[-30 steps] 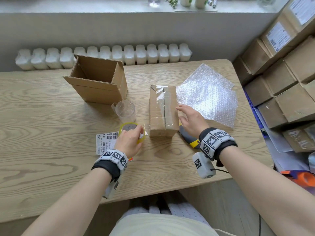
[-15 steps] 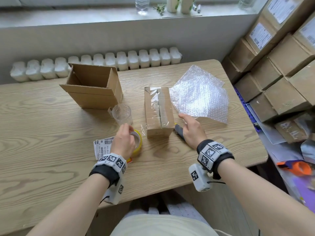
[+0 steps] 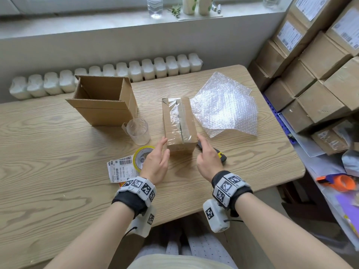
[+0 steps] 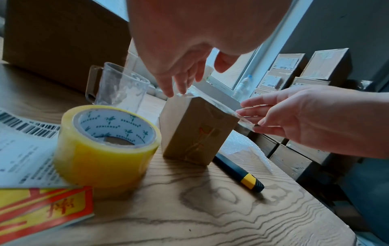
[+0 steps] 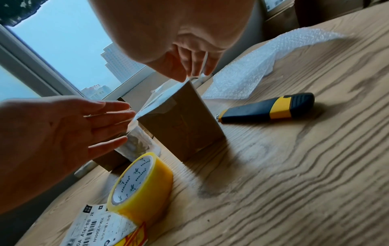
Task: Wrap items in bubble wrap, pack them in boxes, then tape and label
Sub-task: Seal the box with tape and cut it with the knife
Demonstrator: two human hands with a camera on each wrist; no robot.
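Observation:
A small closed cardboard box (image 3: 179, 123) lies mid-table with clear tape along its top seam. My left hand (image 3: 157, 162) reaches its near left top corner with straight fingers (image 4: 168, 89) touching the edge. My right hand (image 3: 207, 158) is at the near right corner, its straight fingers (image 4: 252, 113) against a loose tape end that sticks out over the edge. Neither hand holds anything. The yellow tape roll (image 3: 141, 158) lies flat just left of the box, on printed shipping labels (image 3: 121, 168). A black and yellow utility knife (image 3: 220, 155) lies right of the box, partly under my right hand.
An open empty carton (image 3: 104, 101) stands at the back left, with a clear glass mug (image 3: 138, 131) in front of it. Bubble wrap sheets (image 3: 225, 105) lie at the right. Stacked labelled cartons (image 3: 320, 74) fill the floor right of the wooden table's (image 3: 58, 191) edge.
My left hand let go of the tape roll and moved right to the box's near corner. My right hand came off the knife and rose to the opposite corner.

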